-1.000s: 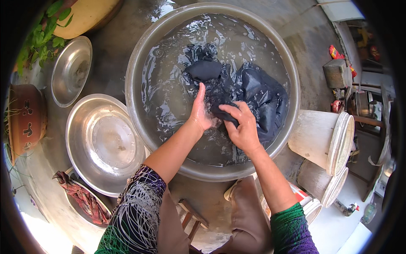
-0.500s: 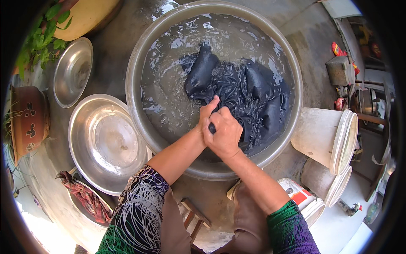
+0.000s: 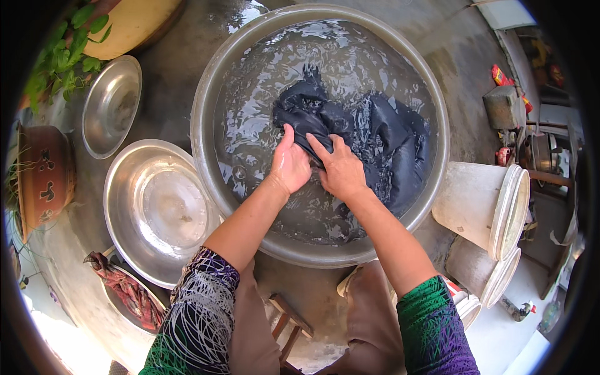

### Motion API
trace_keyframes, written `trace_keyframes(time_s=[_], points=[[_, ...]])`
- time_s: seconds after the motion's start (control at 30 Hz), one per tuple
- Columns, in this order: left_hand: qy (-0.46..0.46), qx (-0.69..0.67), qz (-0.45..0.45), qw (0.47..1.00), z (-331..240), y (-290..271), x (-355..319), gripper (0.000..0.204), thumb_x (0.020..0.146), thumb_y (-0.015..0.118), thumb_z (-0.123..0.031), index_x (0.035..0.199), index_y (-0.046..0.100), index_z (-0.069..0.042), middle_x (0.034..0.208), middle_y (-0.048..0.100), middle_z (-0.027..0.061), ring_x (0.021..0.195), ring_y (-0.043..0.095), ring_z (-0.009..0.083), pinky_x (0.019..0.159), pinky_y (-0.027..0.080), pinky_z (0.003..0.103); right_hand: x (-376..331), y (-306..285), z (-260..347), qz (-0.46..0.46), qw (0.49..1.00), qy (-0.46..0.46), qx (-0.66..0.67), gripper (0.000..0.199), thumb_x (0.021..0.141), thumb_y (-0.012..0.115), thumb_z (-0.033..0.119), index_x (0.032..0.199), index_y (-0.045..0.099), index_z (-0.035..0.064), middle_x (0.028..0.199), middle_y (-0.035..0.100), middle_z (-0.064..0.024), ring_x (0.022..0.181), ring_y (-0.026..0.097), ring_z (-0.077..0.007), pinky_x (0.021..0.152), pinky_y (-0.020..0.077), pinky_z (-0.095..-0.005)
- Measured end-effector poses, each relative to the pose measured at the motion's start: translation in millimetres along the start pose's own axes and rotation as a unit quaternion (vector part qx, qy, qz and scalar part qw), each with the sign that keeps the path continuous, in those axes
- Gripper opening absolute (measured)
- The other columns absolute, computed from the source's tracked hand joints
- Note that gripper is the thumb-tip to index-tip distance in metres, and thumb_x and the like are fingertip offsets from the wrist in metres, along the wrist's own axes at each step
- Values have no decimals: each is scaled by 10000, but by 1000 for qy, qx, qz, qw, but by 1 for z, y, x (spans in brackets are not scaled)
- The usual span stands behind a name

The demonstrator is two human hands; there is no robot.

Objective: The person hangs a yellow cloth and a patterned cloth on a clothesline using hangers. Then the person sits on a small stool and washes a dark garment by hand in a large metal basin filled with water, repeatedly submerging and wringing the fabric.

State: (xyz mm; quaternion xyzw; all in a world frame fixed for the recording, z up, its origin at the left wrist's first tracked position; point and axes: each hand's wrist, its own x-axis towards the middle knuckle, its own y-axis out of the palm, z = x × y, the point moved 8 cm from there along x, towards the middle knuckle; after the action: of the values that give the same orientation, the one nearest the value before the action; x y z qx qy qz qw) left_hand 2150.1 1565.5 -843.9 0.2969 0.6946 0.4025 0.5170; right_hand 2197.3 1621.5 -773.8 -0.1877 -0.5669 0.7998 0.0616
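A wide metal basin (image 3: 206,103) holds greyish water and a soaked dark navy garment (image 3: 397,140), bunched and partly above the surface. Its exact kind I cannot make out. At the garment's near left side, my left hand (image 3: 291,165) is opened with the palm turned up and the thumb pointing away against the cloth; its other fingers are partly hidden. My right hand (image 3: 342,169) grips the same bunch from the right, index and middle fingers laid over the fabric. Both hands are wet and slightly apart.
Left of the basin are a shallow metal bowl (image 3: 115,215), a second metal bowl (image 3: 94,128) and a container with reddish cloth (image 3: 134,300). Whitish buckets (image 3: 465,203) lie to the right. A wooden stool (image 3: 289,315) shows between my legs. A brown plant pot (image 3: 47,175) stands far left.
My hands were clasped tightly together round a twist of the garment. They have since parted, the left palm turning up, and the bunched cloth between them has loosened.
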Motion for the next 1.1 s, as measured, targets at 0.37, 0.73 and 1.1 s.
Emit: trace_keyframes(time_s=[0.37,0.73,1.1], points=[[-39,-76,34,996,8,46,-7,801,844,409,-710,1270,496,-37,1232,564,149,1122,541,318,999,400,481,-58,-72,25,-135,973,-46,183,474,631,610,-16,1090,634,98,1001,509,-212,902,562,-396,743,493,-427],[108,50,-172,978,19,1,-6,266,893,562,-127,1139,563,-27,957,645,29,815,615,151,740,492,292,-4,-32,-34,-207,953,148,162,319,913,549,276,752,534,1,766,588,-222,713,569,-435,621,438,-499],[122,352,-183,910,-70,27,-32,720,867,635,-170,1444,206,-130,1348,441,115,1168,478,216,929,404,451,-2,-46,5,-22,997,67,15,817,736,755,297,1418,307,343,1354,359,-180,1038,567,-385,806,519,-433]])
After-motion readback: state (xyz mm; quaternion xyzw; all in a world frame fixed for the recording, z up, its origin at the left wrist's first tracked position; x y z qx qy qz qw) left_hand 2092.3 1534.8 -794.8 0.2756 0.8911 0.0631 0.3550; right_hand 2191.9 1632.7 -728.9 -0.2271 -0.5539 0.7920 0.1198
